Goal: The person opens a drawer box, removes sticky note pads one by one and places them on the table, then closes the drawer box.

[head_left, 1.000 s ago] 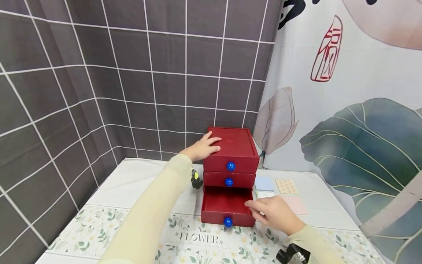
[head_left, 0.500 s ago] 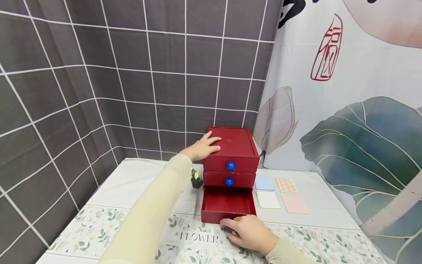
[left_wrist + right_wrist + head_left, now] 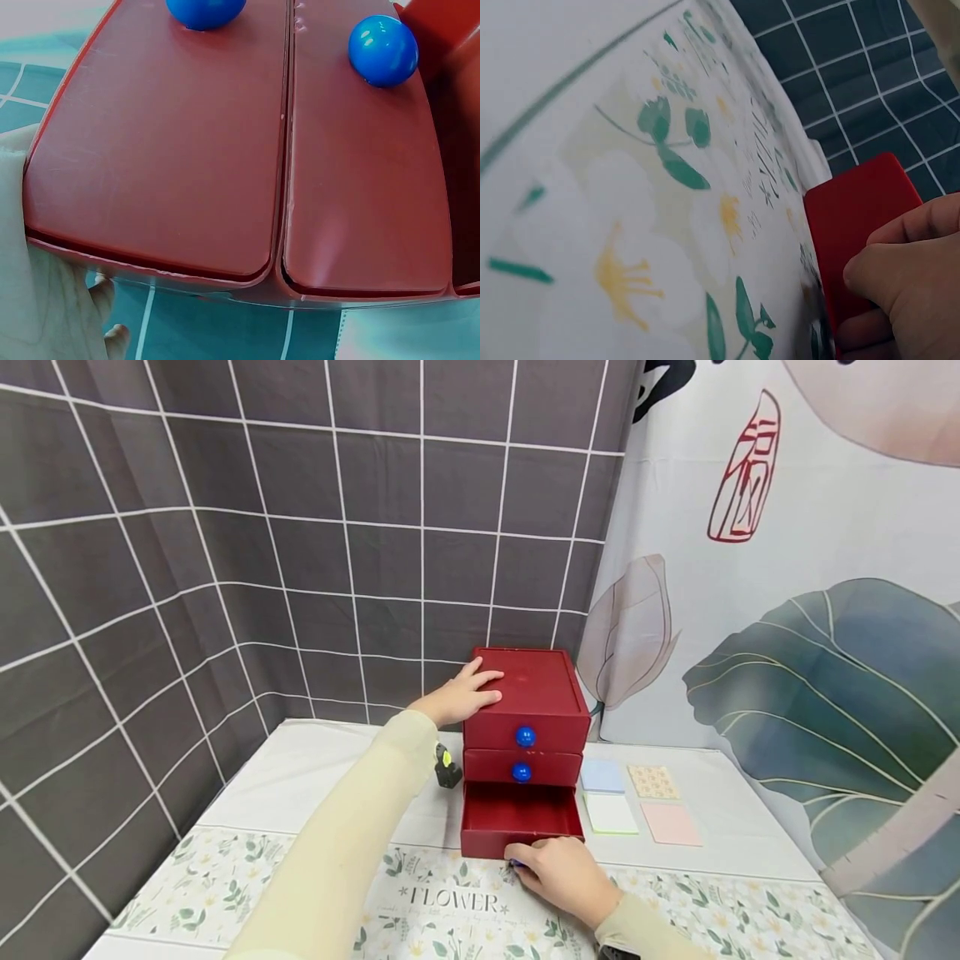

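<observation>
A red cabinet (image 3: 528,685) with stacked drawers stands on the table. Its bottom drawer (image 3: 517,814) is pulled out, and nothing shows inside. My left hand (image 3: 457,696) rests with spread fingers on the cabinet's top left edge. Low on the drawer front, my right hand (image 3: 564,875) grips the blue knob (image 3: 517,862), which is mostly hidden by the fingers. The right wrist view shows the thumb and fingers (image 3: 877,262) curled against the red drawer front (image 3: 862,202). Above, the two upper drawers are closed, each with a blue knob (image 3: 382,51).
Right of the cabinet lie a blue pad (image 3: 602,776), a white pad (image 3: 611,813), a patterned pad (image 3: 653,782) and a pink pad (image 3: 671,823). A floral cloth (image 3: 300,893) covers the table's front part. A grid-patterned curtain (image 3: 360,560) hangs behind.
My right hand has moved left from the drawer's right side to its knob and now grips it. The drawer has slid slightly inward. My left hand has stayed on the cabinet top.
</observation>
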{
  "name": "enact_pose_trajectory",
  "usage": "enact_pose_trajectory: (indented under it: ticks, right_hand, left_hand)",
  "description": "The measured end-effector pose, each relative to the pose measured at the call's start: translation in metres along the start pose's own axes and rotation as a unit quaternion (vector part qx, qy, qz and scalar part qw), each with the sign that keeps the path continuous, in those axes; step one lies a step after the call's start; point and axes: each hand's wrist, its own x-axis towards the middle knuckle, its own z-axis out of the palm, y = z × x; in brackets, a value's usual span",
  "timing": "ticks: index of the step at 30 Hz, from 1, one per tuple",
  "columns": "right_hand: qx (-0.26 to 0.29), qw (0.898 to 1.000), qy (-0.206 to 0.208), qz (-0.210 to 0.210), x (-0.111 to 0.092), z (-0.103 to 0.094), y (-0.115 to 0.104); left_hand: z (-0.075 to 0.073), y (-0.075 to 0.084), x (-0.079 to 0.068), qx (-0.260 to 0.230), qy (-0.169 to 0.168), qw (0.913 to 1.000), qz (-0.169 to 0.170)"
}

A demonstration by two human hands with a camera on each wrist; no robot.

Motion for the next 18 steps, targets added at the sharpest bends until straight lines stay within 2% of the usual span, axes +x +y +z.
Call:
enact_pose_trajectory:
  ticks: [18]
  right_hand:
    - [0.007,0.999,0.000,0.054,0.017,0.021,0.023]
  left_hand:
    - [0.001,0.000,0.000,0.004,0.002,1.0000,0.000]
